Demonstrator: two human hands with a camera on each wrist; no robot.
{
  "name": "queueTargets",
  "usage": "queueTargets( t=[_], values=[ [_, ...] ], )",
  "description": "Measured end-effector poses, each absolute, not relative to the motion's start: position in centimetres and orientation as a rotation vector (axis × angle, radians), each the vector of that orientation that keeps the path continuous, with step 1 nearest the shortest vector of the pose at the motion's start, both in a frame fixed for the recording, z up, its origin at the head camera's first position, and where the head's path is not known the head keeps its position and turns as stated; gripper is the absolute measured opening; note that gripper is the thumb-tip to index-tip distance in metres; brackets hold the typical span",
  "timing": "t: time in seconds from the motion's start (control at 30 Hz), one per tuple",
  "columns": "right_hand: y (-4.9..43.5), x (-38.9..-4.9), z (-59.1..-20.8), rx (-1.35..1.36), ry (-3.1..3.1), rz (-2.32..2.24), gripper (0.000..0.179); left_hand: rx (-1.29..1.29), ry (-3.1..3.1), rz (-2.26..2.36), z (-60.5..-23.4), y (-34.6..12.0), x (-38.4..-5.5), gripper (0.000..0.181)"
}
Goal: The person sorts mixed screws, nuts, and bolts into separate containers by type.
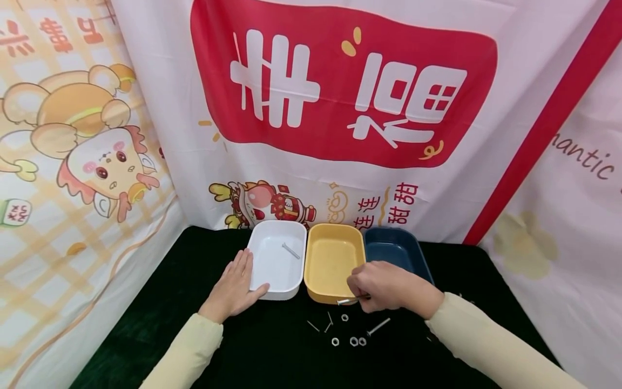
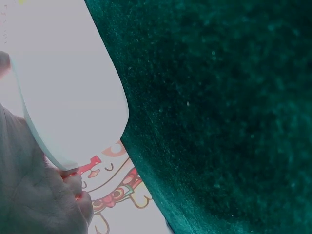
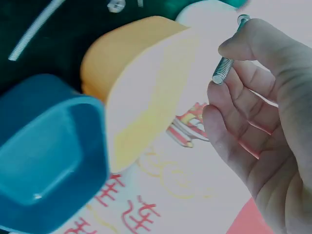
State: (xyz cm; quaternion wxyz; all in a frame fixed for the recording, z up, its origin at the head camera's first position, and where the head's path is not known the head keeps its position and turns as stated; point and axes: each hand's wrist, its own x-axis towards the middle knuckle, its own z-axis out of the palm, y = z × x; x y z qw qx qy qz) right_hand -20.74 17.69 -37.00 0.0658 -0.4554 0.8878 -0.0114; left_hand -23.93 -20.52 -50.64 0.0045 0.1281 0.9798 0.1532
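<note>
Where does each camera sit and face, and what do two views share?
Head: on the head, facing forward and down at the rounded white tray, rounded yellow tray and rounded dark-blue tray; left hand, right hand and pale-yellow sleeves show.
Left wrist: on that wrist, facing the white tray and dark green cloth; part of the left hand shows.
Right wrist: on that wrist, facing the pinched silver metal bolt and yellow tray; right hand shows.
Shared by head and right wrist: bolt, yellow tray.

1. Left forearm (image 1: 187, 350): sleeved, extended forward from lower left.
2. Left hand (image 1: 234, 286): back uppermost, fingers straight and close together, thumb spread apart.
3. Right forearm (image 1: 495, 344): sleeved, angled inward from lower right.
4. Right hand (image 1: 384, 286): thumb pinching against the fingers, remaining fingers curled.
</note>
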Motion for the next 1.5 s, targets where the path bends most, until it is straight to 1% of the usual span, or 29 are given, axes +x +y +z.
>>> queueTargets(
  t=[0.13, 0.37, 0.57, 0.73, 0.97, 1.2, 1.5],
  values=[
    [16.0, -21.3, -35.9, -1.394, 2.696, 0.039, 0.021, 0.395, 3.063, 0.479, -50.3, -20.5, -23.7, 0.103],
    [13.5, -22.5, -34.5, -1.398, 2.692, 0.046, 0.019, 0.400, 3.063, 0.497, -50.7, -20.6, -23.9, 0.104],
    [12.1, -23.9, -33.9, -1.369, 2.676, 0.003, 0.017, 0.400, 3.061, 0.482, -50.0, -20.4, -23.6, 0.102],
    [11.0, -25.0, -33.7, -1.342, 2.691, -0.021, 0.015, 0.397, 3.060, 0.488, -50.3, -20.5, -23.8, 0.103],
    [9.8, -26.4, -34.1, -1.381, 2.740, -0.051, 0.016, 0.399, 3.057, 0.499, -50.8, -20.5, -24.1, 0.105],
    [8.5, -27.8, -35.0, -1.392, 2.808, -0.059, 0.012, 0.392, 3.059, 0.468, -50.4, -20.5, -24.0, 0.104],
    [6.5, -29.2, -37.1, -1.312, 2.864, -0.104, 0.012, 0.405, 3.052, 0.482, -50.5, -20.6, -24.0, 0.108]
  ],
)
